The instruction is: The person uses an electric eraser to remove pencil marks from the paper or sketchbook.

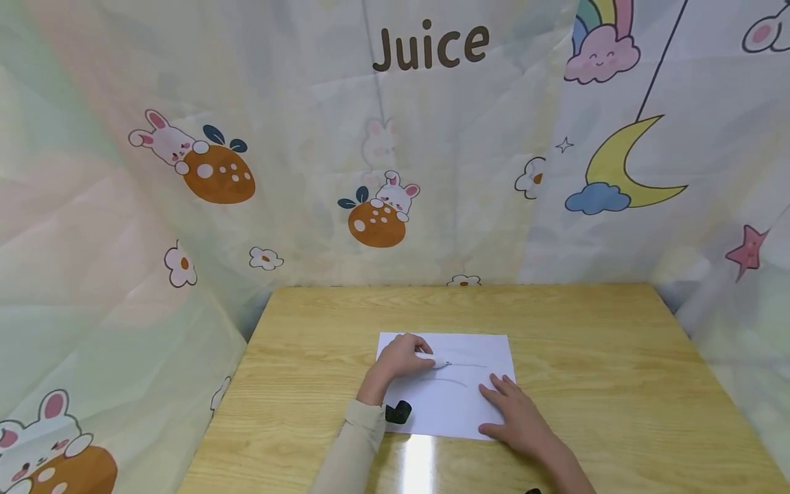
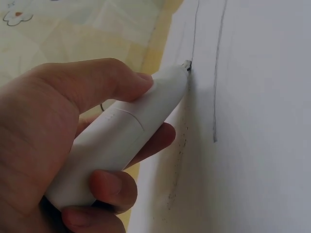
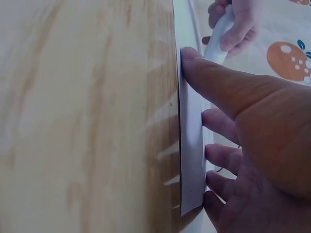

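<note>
A white sheet of paper (image 1: 444,412) lies on the wooden table, with pencil lines (image 2: 216,97) across it. My left hand (image 1: 400,357) grips a thick white electric eraser (image 2: 133,131), thumb along its upper side and fingers curled around the body. Its small tip (image 2: 186,64) is right at the end of one thin pencil line. Dark crumbs (image 2: 181,150) are scattered in a faint trail behind the tip. On the paper's right edge rests my right hand (image 1: 521,418), fingers spread and fairly straight; its thumb (image 3: 192,53) presses near the edge in the right wrist view.
A small black object (image 1: 398,412) shows by the left wrist, over the paper's lower left corner. The wooden table (image 1: 617,384) extends around the sheet. Behind and beside it hang printed fabric sheets (image 1: 296,137) with rabbits, flowers and a moon.
</note>
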`<state>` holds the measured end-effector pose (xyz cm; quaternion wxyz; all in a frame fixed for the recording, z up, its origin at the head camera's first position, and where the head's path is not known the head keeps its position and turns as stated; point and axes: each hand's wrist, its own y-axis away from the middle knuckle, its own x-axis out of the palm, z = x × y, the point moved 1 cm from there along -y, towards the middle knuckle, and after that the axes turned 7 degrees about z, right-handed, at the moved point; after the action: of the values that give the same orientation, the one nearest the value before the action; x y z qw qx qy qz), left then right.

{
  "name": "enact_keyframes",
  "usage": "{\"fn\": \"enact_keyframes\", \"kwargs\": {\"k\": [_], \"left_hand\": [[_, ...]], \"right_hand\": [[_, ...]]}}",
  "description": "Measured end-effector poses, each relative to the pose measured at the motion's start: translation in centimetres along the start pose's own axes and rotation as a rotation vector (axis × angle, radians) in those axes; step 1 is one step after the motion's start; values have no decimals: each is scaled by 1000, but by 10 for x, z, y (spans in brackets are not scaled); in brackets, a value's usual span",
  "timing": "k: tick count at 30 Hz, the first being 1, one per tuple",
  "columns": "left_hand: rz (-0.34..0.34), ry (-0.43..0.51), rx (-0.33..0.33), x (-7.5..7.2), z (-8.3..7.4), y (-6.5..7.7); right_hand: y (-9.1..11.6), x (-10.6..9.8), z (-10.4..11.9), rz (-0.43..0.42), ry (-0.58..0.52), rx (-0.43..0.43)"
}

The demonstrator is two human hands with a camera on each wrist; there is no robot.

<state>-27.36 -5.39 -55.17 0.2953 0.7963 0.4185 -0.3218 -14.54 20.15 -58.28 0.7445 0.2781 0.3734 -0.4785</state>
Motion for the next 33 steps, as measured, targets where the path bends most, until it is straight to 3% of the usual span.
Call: {"fn": "enact_keyframes", "kwargs": {"k": [10, 16, 19, 23, 33], "left_hand": [[0, 27, 13, -3, 13, 10], [44, 10, -1, -5, 6, 6], [33, -9, 15, -5, 1, 1], [13, -47, -14, -6, -1, -1], [47, -93, 5, -2, -9, -10]], "right_hand": [[2, -1, 5, -21, 7, 11], [2, 0, 6, 8, 8, 16], [2, -1, 4, -16, 21, 18], [1, -1, 3, -19, 25, 2], [2, 0, 3, -15, 26, 16]]}}
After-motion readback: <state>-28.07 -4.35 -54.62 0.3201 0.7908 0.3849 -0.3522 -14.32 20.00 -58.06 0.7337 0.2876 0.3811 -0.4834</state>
